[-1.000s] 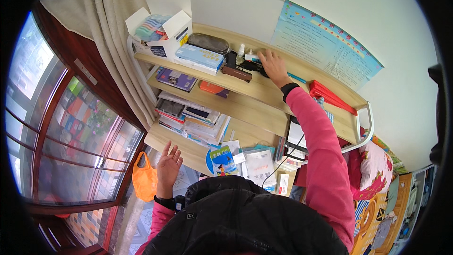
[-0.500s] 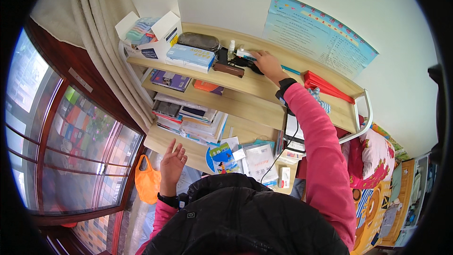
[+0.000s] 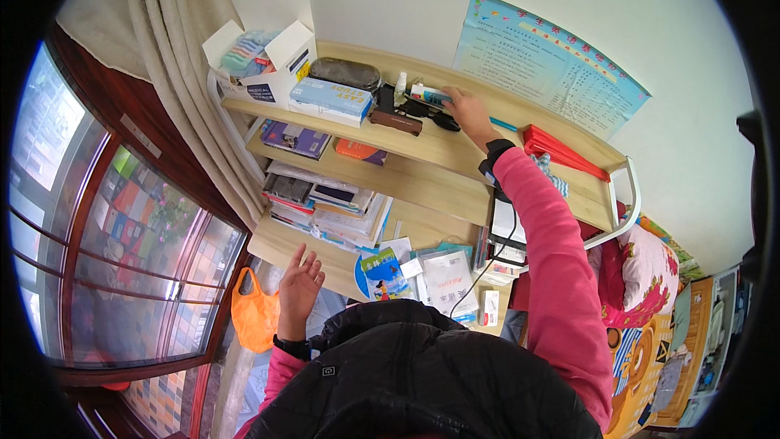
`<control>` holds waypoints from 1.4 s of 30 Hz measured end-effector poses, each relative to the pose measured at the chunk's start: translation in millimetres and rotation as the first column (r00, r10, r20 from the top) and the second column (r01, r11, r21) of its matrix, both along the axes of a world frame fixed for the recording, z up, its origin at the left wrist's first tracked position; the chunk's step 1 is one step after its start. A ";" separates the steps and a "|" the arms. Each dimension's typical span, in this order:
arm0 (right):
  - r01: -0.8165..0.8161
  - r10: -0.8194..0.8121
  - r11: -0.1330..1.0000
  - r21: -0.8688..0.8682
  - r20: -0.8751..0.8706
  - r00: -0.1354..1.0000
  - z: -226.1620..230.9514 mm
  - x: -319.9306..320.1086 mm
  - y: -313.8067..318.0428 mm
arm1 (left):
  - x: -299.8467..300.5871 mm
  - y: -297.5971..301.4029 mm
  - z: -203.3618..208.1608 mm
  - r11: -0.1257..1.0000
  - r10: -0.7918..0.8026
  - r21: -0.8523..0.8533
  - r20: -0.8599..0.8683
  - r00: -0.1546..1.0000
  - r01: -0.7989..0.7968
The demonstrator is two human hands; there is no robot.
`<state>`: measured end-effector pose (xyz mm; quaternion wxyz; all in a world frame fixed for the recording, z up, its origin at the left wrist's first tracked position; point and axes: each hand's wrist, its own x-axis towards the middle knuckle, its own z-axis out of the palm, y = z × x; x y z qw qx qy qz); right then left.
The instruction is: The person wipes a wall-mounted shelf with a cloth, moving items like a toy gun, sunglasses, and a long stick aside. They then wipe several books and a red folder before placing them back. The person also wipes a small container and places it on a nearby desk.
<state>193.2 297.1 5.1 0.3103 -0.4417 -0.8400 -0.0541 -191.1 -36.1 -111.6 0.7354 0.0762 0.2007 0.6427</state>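
Observation:
My right hand (image 3: 471, 116) reaches over the top shelf, its fingers bent and closed at the right end of a small white-and-blue box (image 3: 429, 95). Part of that end is hidden by the fingers. Beside the box are a small clear spray bottle (image 3: 400, 87), a pair of dark sunglasses (image 3: 443, 120) and a brown case (image 3: 396, 121). My left hand (image 3: 301, 286) is held low in front of the desk, fingers spread, with nothing in it.
The shelf also carries an open white carton (image 3: 280, 81), a light-blue box (image 3: 331, 99), a dark oval case (image 3: 345, 72) and a red folded item (image 3: 566, 154). Books and papers (image 3: 345, 211) are stacked below. An orange bag (image 3: 253, 313) hangs left, near the window.
My right hand has shifted slightly to the right, uncovering more of the small box. The left hand has barely moved.

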 end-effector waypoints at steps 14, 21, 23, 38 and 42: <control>0.241 -0.231 0.964 0.116 -0.093 0.969 24.2 84.9 -108.8 | -19.8 -23.7 -9.6 0.997 0.072 -0.034 -0.024 0.997 -0.073; 0.596 -0.598 0.801 0.049 0.104 0.795 -60.8 145.7 -177.5 | -26.3 -22.8 -15.8 0.992 0.060 -0.112 -0.048 0.997 -0.065; 0.596 -0.600 0.799 0.083 0.031 0.799 -75.7 126.0 -170.4 | -16.7 -8.4 -14.5 0.996 0.012 -0.093 0.005 1.000 -0.012; 0.468 -0.432 0.878 0.103 -0.257 0.865 -59.8 125.4 -229.1 | 58.6 47.9 24.1 0.957 -0.291 -0.056 -0.196 0.936 0.285; 0.580 -0.557 0.814 0.021 -0.256 0.790 -63.1 144.4 -232.8 | 42.4 24.5 13.1 0.978 -0.205 -0.075 -0.184 0.961 0.195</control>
